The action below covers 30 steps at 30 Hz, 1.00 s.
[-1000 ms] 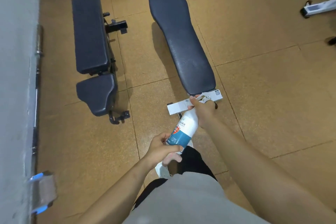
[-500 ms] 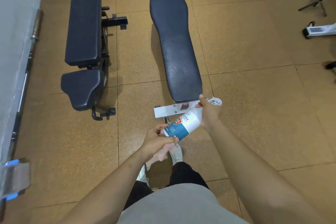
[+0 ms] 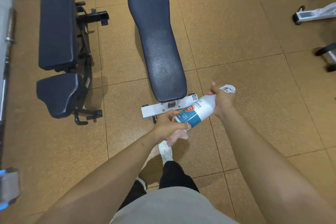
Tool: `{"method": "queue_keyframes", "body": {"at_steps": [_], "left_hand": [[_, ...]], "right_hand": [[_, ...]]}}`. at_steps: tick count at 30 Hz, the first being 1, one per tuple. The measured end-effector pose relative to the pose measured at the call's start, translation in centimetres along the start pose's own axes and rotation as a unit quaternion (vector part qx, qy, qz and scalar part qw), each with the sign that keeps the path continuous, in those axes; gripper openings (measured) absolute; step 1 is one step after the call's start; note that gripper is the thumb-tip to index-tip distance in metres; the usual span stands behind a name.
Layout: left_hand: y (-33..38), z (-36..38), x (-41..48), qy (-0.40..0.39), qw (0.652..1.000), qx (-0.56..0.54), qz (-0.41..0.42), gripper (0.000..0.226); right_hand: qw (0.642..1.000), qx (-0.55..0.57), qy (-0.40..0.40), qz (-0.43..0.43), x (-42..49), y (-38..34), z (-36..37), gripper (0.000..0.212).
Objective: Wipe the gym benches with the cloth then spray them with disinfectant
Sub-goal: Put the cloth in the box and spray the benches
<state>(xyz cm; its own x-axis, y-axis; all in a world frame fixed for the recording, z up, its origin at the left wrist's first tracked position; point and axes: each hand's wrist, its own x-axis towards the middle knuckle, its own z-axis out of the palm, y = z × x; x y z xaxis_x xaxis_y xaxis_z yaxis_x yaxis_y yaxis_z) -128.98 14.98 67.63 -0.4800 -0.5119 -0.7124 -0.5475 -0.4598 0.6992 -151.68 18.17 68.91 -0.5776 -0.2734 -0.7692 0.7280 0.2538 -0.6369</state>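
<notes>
Two benches lie on the floor (image 3: 236, 45), side by side and running away from the person. The flat bench (image 3: 156, 42) is in the middle; the adjustable bench (image 3: 56, 23) lies to its left, with its seat pad (image 3: 58, 94) at the near end. A bar (image 3: 7, 45) lies along the wall at far left. The bottle (image 3: 196, 111) is held tilted just before the flat bench's near end, over its foot (image 3: 152, 111), left hand (image 3: 169, 125) at its base, right hand (image 3: 221, 100) at its top. Other equipment (image 3: 312, 14) stands at far right, well apart.
</notes>
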Motion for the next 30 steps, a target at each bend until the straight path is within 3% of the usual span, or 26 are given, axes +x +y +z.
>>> {"method": "queue_keyframes", "body": {"at_steps": [8,12,19,24,30], "left_hand": [[-0.1,-0.6,0.1,-0.004,1.0,0.014,-0.004,0.06],[-2.3,-3.3,-1.1,0.031,0.999,-0.004,-0.015,0.065],[-6.4,-11.9,-5.0,0.102,0.991,-0.083,-0.025,0.055],[-9.3,-18.9,-7.6,0.151,0.978,-0.145,-0.022,0.061],[-13.1,-27.3,-10.6,0.182,0.965,-0.186,-0.023,0.055]], "right_hand": [[1.0,-0.012,0.008,0.023,0.7,0.6,0.4,0.028],[0.998,-0.039,-0.057,-0.009,-0.3,2.6,4.0,0.024],[0.979,-0.153,-0.123,-0.052,-5.2,8.0,16.5,0.029],[0.952,-0.214,-0.207,-0.065,-9.8,12.2,25.6,0.02],[0.922,-0.296,-0.238,-0.073,-15.5,18.3,35.0,0.026]]}}
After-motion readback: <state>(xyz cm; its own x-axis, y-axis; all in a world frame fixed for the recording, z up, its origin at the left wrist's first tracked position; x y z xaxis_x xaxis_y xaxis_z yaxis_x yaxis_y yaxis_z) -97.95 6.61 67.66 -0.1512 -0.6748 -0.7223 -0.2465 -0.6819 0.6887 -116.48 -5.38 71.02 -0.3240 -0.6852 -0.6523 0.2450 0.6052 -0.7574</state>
